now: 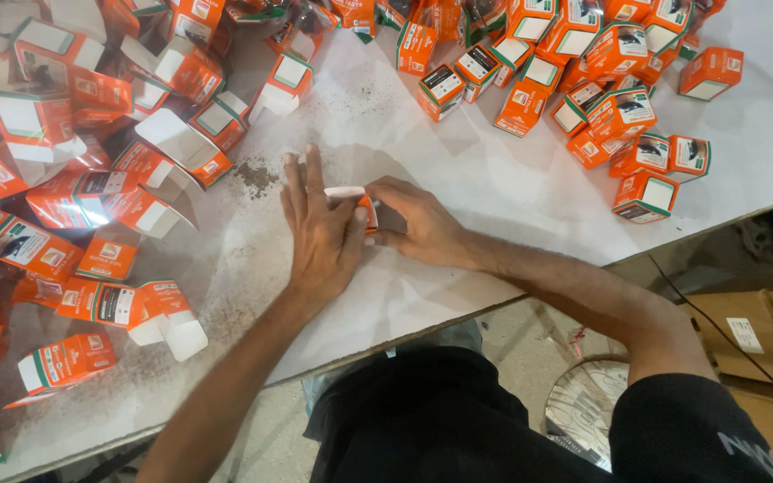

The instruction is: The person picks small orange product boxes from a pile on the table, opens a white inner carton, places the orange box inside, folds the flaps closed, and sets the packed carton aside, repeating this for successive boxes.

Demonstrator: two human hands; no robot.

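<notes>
White sheeting covers the worktable [494, 179], strewn with small orange cartons and seen from above by the person at work. Far left of the hands, a loose heap of unfolded orange-and-white cartons [73, 134] lies with flaps open, some flattened, several overlapping; one open-ended carton [167, 317] sits nearest the left forearm. A dark smudge of dust [257, 174] marks the sheet just left of the hands. At the centre, the left hand [319, 233] lies flat with fingers stretched forward, its thumb side pressed against a small orange carton [355, 204] with a white top flap. That carton stands on the table between both hands. The right hand [418, 224], just right of it, curls its fingers around the carton's far side, pinching it against the left hand. Up and to the right of the hands, a cluster of closed, finished cartons [583, 80] spreads across the sheet, well apart from the held one. Below the table edge, right of the hands, brown cardboard boxes [762, 349] rest on the floor.
</notes>
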